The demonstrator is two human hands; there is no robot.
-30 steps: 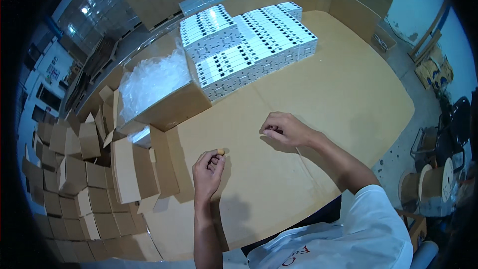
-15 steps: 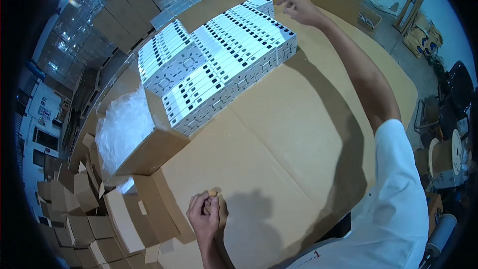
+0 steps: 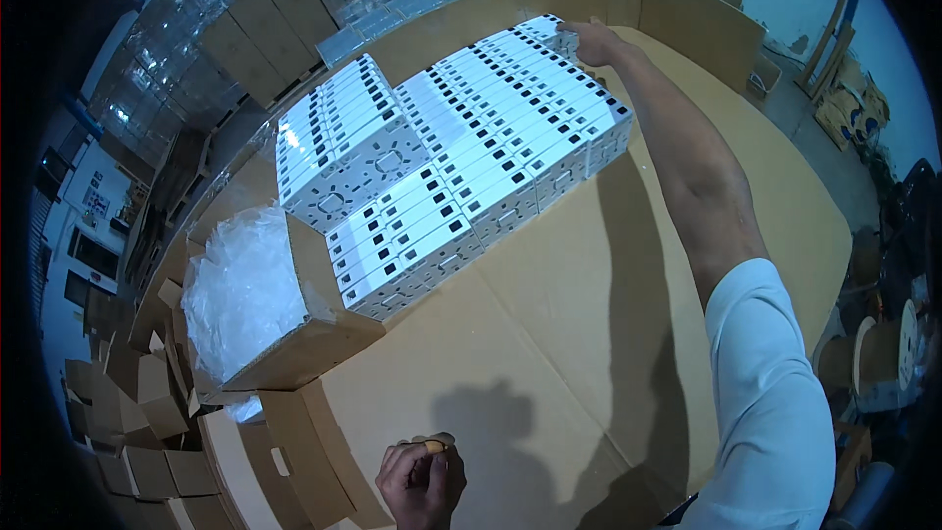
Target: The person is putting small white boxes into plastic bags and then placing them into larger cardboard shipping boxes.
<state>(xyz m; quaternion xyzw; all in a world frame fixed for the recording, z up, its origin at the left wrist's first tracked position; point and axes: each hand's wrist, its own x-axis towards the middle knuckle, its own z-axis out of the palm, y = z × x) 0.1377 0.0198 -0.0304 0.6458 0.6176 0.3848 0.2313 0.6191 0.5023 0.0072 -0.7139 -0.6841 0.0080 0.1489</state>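
Near the lower edge, my left hand [image 3: 422, 486] is closed around a small tan piece [image 3: 435, 447]; only its end shows, so I cannot tell its kind. My right arm stretches far forward, and my right hand [image 3: 597, 43] is at the far right end of the white slotted boxes [image 3: 510, 108]. Its fingers are bent over the end box [image 3: 543, 26] there; the thumb is hidden. These boxes look like plastic mounting boxes, packed side by side in long rows, with dark square openings on top and cut-outs on their sides. A second layer [image 3: 343, 128] sits on the left part.
A cardboard carton [image 3: 314, 339] stuffed with clear plastic bags [image 3: 240, 294] stands left of the boxes. Open cartons [image 3: 147, 388] pile up at the lower left. A raised cardboard wall [image 3: 687, 15] borders the cardboard-covered table [image 3: 530, 314]. Cable reels [image 3: 883, 348] stand at the right.
My right hand has come down from above the table onto the far end of the boxes. My left hand, still around the tan piece, appears lower as the view shifted.
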